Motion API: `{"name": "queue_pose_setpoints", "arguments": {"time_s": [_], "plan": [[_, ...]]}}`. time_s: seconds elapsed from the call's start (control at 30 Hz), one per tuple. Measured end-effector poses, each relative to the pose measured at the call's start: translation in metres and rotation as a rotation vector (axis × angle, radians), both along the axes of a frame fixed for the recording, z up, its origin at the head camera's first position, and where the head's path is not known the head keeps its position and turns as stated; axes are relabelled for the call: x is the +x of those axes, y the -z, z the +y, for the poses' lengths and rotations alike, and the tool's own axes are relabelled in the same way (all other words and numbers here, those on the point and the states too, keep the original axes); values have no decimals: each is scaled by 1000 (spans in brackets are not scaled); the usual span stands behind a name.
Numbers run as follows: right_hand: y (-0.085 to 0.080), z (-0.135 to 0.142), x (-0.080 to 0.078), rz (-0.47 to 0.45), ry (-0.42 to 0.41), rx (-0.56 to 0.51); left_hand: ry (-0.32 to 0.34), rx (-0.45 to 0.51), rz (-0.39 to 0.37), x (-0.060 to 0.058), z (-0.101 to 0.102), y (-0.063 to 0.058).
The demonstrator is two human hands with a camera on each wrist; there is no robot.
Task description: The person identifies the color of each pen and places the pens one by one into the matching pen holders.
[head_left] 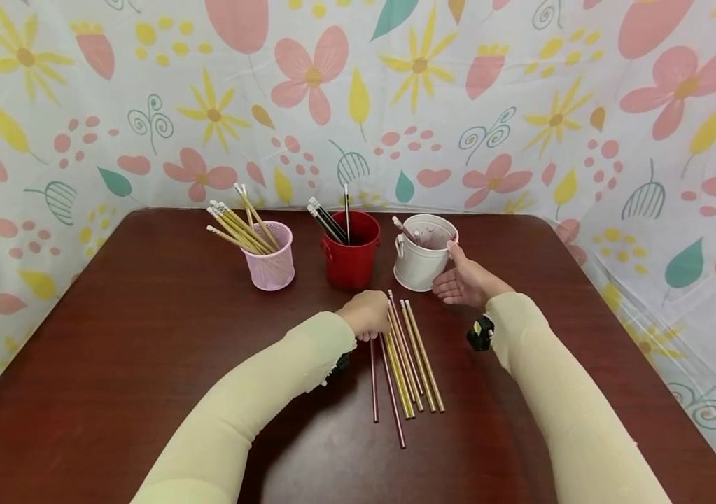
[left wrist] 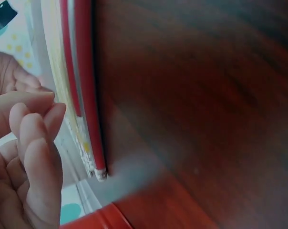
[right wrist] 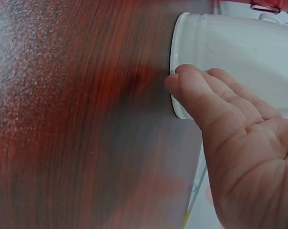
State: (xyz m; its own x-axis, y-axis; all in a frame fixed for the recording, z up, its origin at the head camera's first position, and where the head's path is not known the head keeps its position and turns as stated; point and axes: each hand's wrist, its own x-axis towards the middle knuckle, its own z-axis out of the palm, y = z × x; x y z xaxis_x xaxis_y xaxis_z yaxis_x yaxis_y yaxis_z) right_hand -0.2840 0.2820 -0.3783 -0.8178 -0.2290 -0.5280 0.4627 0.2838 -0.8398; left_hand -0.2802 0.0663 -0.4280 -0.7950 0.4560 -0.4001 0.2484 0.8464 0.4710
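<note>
Several pencils (head_left: 423,360) lie side by side on the table, gold, yellow and dark red, their eraser ends away from me. Over those ends is my left hand (head_left: 367,313). Its fingers are loosely curled, thumb close to the fingertips, in the left wrist view; no pencil shows between them. Dark red pencils (left wrist: 89,95) lie just beyond. My right hand (head_left: 467,280) rests against the right side of a white bucket (head_left: 416,269), thumb up at the rim, fingers extended along its wall. A few pencils (head_left: 404,229) stand in that bucket.
A red bucket (head_left: 350,269) with black pencils (head_left: 329,222) stands left of the white one. Farther left, a pink mesh cup (head_left: 271,271) holds several gold pencils (head_left: 234,227). A flower-patterned sheet (head_left: 313,77) hangs behind the dark wooden table (head_left: 143,336).
</note>
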Motion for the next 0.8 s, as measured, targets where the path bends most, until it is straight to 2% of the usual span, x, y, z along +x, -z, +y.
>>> {"name": "queue_pose_setpoints", "arguments": {"time_s": [0.07,0.1,0.17,0.23,0.3,0.37,0.63,0.8], "plan": [[0,-1,0,0,-6,0,5,-17,45,33,-6,-40],[-1,-2,0,0,-9,0,4,-30,71,42,-7,-51],[-1,-2,0,-1,-11,-2,13,-65,62,44,-6,-55],[-1,-3,-1,-3,-13,-3,20,-87,50,43,-5,-54],[-1,-4,-2,-5,-17,-2,19,-92,36,36,-4,-41],[-1,-5,-2,-6,-16,-2,20,-77,2,33,-5,-37],[0,-6,-1,1,-26,10,47,-81,-59,31,-10,-29],[1,-6,0,-5,-18,8,62,-16,-123,36,-10,-26]]}}
